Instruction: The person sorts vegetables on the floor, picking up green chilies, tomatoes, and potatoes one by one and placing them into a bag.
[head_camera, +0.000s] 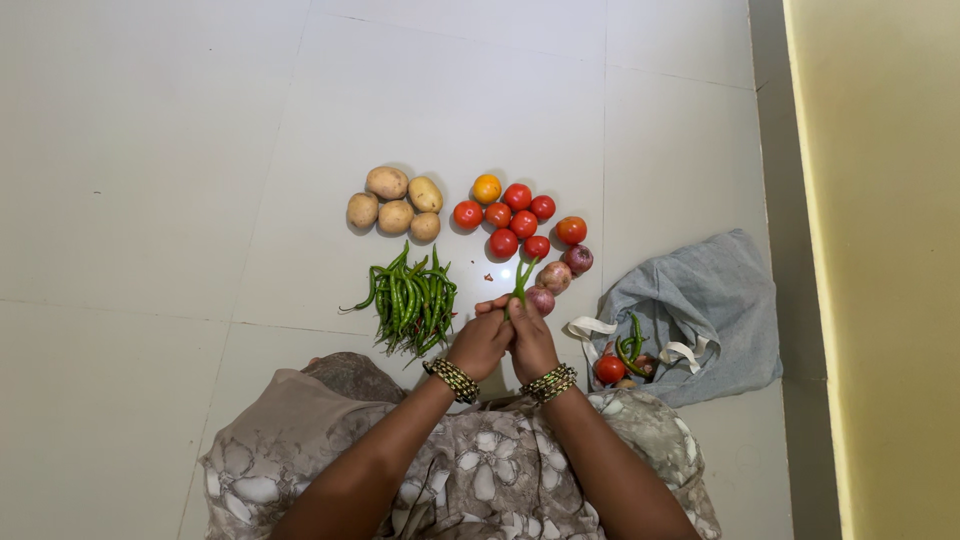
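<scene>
- Head view: the left hand (481, 343) and the right hand (531, 340) met over the white tiled floor (150, 200), fingers of both curled shut around a few green chillies (521, 280), whose tips stuck up past the knuckles towards the tomatoes. The two-handed pinch seemed meant to keep the thin pods bunched together rather than letting them scatter.
- The held chillies sat just right of the chilli pile (410, 298), which lay fanned out on the floor with stems roughly one way, as if gathered by kind.
- Potatoes (394, 203) lay in a tight cluster beyond the pile, and the tomatoes (515, 218) in another beside them, one yellow-orange among the red; each kind kept its own patch, apart from the next.
- Onions (560, 275) lay just beyond the right hand, touching the edge of the tomato group.
- A grey cloth bag (700, 310) lay slumped open to the right, near the wall (880, 250), handles splayed; a tomato and a couple of chillies showed in its mouth, within easy reach of the right hand.
- Beaded bangles (452, 380) circled both wrists, and patterned cloth covered the lap below.
</scene>
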